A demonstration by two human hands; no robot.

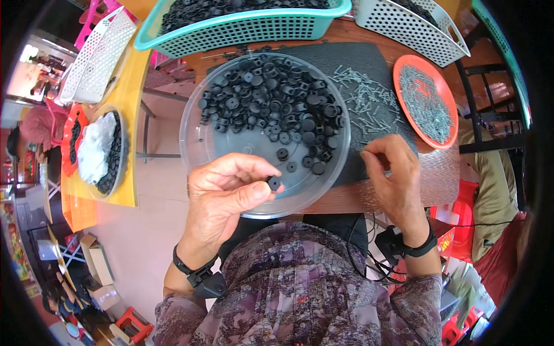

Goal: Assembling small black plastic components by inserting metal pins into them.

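Now: my left hand [222, 193] pinches one black cap [274, 183] over the clear tray [199, 144]; right hand [392, 173] fingertips closed, probably on a nail, at the mat [352, 63]. Next: align them.

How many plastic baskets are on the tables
4: a teal basket top centre, a white basket top right, another white basket top left, a teal basket edge far right.

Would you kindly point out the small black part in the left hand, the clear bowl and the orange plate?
small black part [274, 183], head view, its round face.
clear bowl [196, 147], head view, bare left rim.
orange plate [400, 69], head view, upper-left rim.
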